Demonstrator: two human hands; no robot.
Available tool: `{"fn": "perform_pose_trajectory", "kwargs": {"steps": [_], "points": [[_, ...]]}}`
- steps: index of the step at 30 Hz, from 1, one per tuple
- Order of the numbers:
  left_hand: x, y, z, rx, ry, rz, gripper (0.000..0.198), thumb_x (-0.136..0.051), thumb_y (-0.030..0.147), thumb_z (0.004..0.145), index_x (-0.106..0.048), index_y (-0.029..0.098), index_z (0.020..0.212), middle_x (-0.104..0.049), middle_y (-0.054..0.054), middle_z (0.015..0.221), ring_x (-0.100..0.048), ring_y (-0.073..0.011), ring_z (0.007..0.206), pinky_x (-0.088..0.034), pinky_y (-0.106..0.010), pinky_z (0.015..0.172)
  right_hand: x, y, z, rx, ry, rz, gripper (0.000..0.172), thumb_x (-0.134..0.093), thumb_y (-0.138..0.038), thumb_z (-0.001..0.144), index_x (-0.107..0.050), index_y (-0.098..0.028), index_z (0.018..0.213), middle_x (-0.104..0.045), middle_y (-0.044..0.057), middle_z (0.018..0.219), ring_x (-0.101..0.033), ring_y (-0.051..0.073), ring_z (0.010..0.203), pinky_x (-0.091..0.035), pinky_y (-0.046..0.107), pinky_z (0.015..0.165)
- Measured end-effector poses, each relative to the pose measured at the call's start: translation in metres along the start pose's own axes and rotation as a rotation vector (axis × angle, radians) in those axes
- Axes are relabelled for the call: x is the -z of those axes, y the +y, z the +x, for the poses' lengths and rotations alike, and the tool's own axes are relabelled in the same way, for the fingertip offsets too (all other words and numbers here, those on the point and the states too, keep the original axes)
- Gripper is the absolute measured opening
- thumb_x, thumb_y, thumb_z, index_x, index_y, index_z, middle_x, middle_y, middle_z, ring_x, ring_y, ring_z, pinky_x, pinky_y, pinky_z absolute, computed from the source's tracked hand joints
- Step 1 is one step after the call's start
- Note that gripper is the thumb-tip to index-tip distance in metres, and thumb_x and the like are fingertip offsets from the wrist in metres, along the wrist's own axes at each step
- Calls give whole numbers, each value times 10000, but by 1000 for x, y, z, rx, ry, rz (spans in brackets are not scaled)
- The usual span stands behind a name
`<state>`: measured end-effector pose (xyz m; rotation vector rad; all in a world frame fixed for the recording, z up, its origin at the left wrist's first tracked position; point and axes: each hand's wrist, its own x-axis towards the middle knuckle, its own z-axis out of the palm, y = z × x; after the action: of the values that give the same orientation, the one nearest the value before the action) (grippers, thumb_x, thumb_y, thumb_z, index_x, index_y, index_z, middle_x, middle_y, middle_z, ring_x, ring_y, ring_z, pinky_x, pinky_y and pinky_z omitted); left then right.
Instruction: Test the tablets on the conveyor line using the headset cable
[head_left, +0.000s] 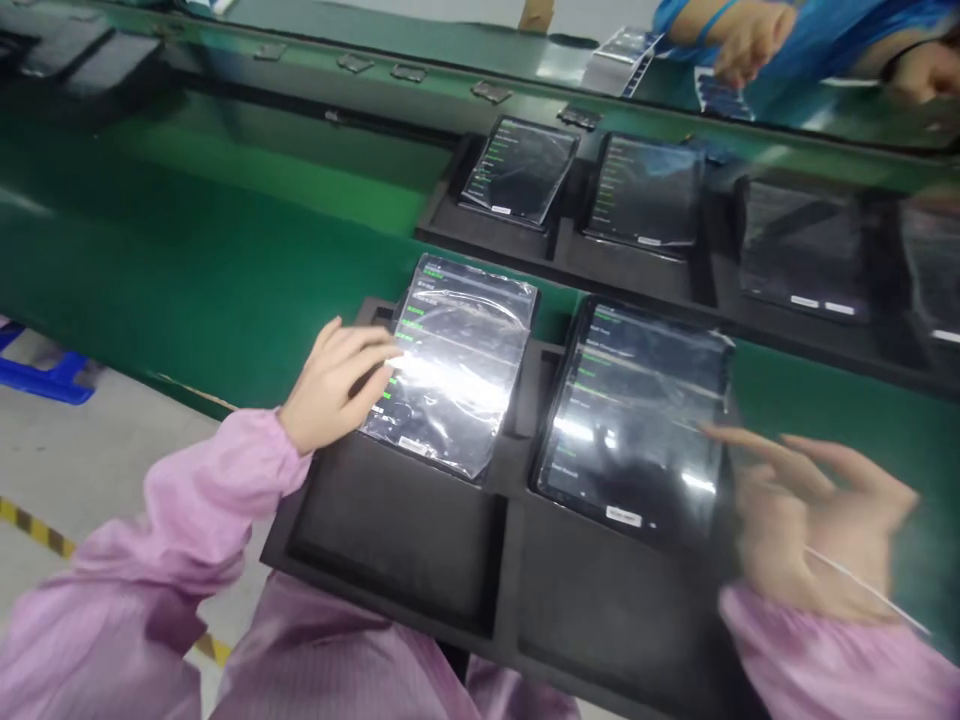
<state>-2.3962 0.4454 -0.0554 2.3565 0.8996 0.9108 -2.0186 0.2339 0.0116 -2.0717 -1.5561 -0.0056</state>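
Two film-covered tablets lie on a black compartment tray in front of me. Green and white text shows on both screens. My left hand is at the left edge of the left tablet, its fingers apart and the fingertips over the film. Beside the right tablet is my right hand, blurred, with the index finger stretched toward the screen's right edge. A thin white stick or cord crosses that hand; how it is held is unclear.
Behind, a second black tray bears several more tablets. Small dark parts line the green bench's ledge. Across it, a person in blue sleeves has a hand near a sheet of labels. A blue stool stands at left.
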Motion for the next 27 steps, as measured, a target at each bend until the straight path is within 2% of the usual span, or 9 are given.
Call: {"fn": "perform_pose_trajectory", "kwargs": {"steps": [3,6,8,10,13,18,22,27], "points": [[-16,-16,28,17,-54,55,356,-397,336,1009,-646,216,1233,-513,-129,1452,-429,-297,1382,-224,-615,1162,-16,-6,27,121,-93,-242,450,-459,-545,883,-437,-256,1228,-698,128,1194,-629,240,628,-469,376,586],[-18,-28,32,72,-159,61,439,-281,403,1040,-599,292,1322,-253,-63,1629,-120,-329,1522,-108,-664,1178,-18,-7,34,233,-102,-448,494,-322,-564,924,-475,-219,1242,-715,113,1173,-638,283,709,-493,424,687],[-15,-32,28,100,-212,47,479,-219,437,1048,-565,327,1360,-148,-22,1661,-25,-331,1533,-68,-671,1182,-15,-7,32,306,-125,-497,496,-296,-540,953,-477,-195,1260,-728,109,1137,-643,288,782,-494,405,718],[-11,-33,23,114,-248,39,503,-189,458,1048,-557,341,1371,-103,1,1669,3,-340,1532,-46,-674,1183,-13,-4,27,387,-165,-501,472,-305,-514,978,-486,-182,1261,-735,111,1107,-641,272,828,-491,372,734],[-6,-32,17,89,-268,52,503,-196,462,1047,-571,344,1361,-83,24,1671,8,-352,1530,-33,-671,1189,-11,3,18,415,-162,-479,457,-294,-510,997,-513,-190,1239,-734,113,1065,-601,259,788,-494,367,760],[3,-31,4,9,-302,88,457,-248,438,1046,-567,358,1363,-68,34,1670,-2,-365,1528,-48,-692,1178,-9,4,2,522,-157,-367,478,-320,-552,983,-565,-211,1212,-721,87,899,-500,253,688,-489,343,645],[9,-28,-5,-2,-331,83,419,-302,420,1039,-555,377,1371,-80,48,1666,-13,-370,1527,-43,-695,1176,-6,-13,-5,461,-205,-351,501,-278,-546,996,-555,-197,1226,-715,108,946,-495,267,721,-495,372,703],[14,-28,-10,-8,-342,80,415,-301,414,1040,-547,392,1374,-74,60,1664,-20,-366,1528,-24,-690,1177,-5,-27,-8,414,-202,-327,453,-277,-543,997,-562,-232,1164,-705,96,916,-502,272,740,-502,371,727]]}}
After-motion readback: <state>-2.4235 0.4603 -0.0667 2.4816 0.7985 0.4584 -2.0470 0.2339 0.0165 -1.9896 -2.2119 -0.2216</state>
